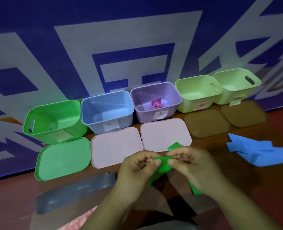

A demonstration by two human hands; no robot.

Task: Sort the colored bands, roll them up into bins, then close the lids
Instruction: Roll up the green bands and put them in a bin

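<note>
A head-worn camera view, looking down at a dark wooden table set against a blue and white printed banner.

Low in the centre, a green band is held just above the table's near edge by two bare hands. One side is pinched between the thumb and curled fingers of the left hand, and the other side is pinched in the same way by the right hand. A folded end of the band sticks up behind the right hand's fingers, and its loose length hangs below the palms.

Five open bins are lined up along the banner: from left to right, a green bin, a blue bin, a purple bin, a pale green bin and a second pale green bin. A rolled pink band is seen inside the purple bin.

A lid is laid flat in front of each bin: a green lid, a pink lid, a second pink lid, a brown lid and a second brown lid.

A loose blue band is heaped on the table to the right of the hands. A grey band is spread flat to their left.
</note>
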